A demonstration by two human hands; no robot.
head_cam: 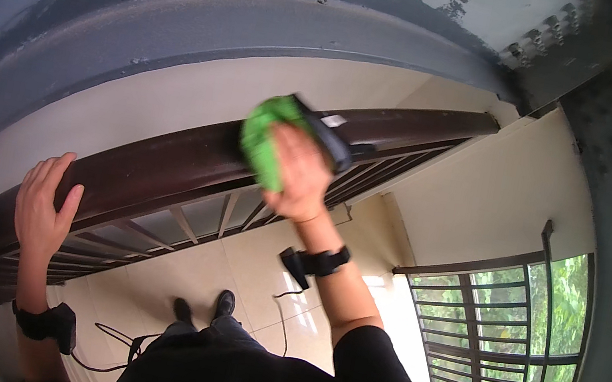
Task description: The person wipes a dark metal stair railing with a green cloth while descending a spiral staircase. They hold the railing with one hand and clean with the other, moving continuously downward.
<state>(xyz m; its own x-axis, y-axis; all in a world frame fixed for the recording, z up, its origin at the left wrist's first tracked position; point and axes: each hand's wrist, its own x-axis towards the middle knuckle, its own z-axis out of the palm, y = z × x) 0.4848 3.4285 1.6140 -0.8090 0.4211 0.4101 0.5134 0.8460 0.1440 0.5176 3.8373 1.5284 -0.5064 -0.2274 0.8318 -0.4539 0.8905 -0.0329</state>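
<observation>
A dark brown handrail (pixel 151 171) curves across the view, with metal balusters (pixel 227 211) below it. My right hand (pixel 299 175) presses a bright green cloth (pixel 263 135) against the rail's top; both are blurred. A dark object with a small white patch (pixel 324 136) sits beside the cloth at that hand; what it is and whether I grip it cannot be told. Over the rail at the left lies my left hand (pixel 47 196), its thumb apart from the fingers, holding no loose thing. Both my wrists wear black bands with cables.
Beyond the rail are a pale wall and a grey painted ledge (pixel 309 27) with chipped paint. A window with dark bars (pixel 482 336) is at the right. My shoes stand on a glossy tiled floor (pixel 247 254), where a black cable (pixel 97 368) loops.
</observation>
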